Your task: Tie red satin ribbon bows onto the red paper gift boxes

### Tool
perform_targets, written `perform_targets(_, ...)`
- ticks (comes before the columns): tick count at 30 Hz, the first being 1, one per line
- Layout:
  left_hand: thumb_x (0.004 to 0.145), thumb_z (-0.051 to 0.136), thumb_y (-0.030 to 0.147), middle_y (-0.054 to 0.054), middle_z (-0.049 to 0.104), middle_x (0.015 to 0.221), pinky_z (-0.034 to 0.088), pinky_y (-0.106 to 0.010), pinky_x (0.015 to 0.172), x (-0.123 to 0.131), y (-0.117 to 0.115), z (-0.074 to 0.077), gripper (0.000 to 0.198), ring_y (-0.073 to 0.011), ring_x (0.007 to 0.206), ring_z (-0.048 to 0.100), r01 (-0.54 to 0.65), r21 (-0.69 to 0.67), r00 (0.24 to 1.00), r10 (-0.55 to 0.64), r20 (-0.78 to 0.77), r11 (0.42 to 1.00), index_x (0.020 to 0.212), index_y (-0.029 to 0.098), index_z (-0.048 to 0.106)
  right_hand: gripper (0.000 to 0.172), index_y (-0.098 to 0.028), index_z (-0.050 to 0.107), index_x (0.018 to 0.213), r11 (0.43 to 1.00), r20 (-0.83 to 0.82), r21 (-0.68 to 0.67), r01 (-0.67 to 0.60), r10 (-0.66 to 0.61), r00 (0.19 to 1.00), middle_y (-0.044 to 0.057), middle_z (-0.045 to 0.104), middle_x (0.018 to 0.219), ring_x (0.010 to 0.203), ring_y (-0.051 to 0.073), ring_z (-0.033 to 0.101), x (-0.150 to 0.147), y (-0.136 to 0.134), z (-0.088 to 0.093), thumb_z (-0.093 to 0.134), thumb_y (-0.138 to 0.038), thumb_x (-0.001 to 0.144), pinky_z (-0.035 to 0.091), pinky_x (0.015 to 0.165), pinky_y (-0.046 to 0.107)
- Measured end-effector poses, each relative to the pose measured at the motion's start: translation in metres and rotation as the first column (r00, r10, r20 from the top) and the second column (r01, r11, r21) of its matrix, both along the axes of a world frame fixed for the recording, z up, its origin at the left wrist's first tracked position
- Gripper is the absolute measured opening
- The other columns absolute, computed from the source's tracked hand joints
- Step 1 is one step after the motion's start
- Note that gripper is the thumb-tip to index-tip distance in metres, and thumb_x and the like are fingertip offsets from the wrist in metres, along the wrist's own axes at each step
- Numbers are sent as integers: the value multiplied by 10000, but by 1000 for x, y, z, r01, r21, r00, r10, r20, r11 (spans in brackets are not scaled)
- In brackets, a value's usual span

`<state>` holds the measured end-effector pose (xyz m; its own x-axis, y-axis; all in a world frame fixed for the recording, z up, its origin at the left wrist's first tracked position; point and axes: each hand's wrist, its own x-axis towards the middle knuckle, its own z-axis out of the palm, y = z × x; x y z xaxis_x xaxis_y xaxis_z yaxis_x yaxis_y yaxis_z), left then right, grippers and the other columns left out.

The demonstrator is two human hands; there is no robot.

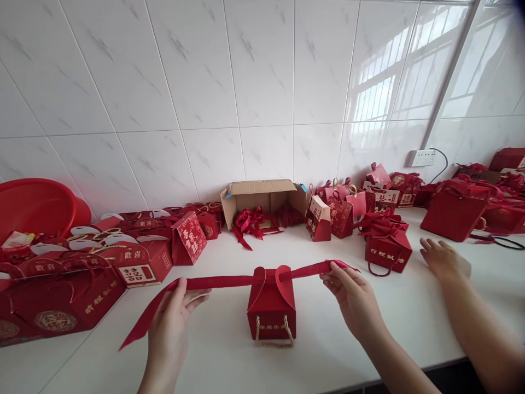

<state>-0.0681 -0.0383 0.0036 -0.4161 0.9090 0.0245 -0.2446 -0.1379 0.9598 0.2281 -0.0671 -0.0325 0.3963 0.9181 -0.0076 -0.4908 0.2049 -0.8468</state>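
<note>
A small red gift box (271, 303) with gold lettering stands upright on the white counter in front of me, its twisted cord handle hanging down the near side. Through its top flaps runs a red ribbon (223, 282), drawn out to both sides. My left hand (170, 312) pinches the ribbon on the left, and a loose tail slants down past the wrist. On the right, my right hand (348, 293) pinches the other stretch between thumb and fingers, with a short end showing beyond it.
Red gift boxes (143, 260) crowd the left beside a red basin (36, 205). An open cardboard box (262, 189) with red ribbons sits against the tiled wall. More boxes (388, 246) stand at right, near another person's hand (445, 260) resting on the counter.
</note>
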Motion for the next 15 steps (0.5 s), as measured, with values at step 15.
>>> perform_targets(15, 710, 704, 438, 5, 644, 666, 513, -246, 643, 24, 11, 83, 251, -149, 667, 610, 36, 350, 885, 132, -446, 936, 716, 189, 672, 149, -210, 682, 738, 917, 384, 386, 103, -262, 886, -7, 603, 690, 665, 138, 543, 6, 19, 76, 730, -350, 720, 471, 661, 292)
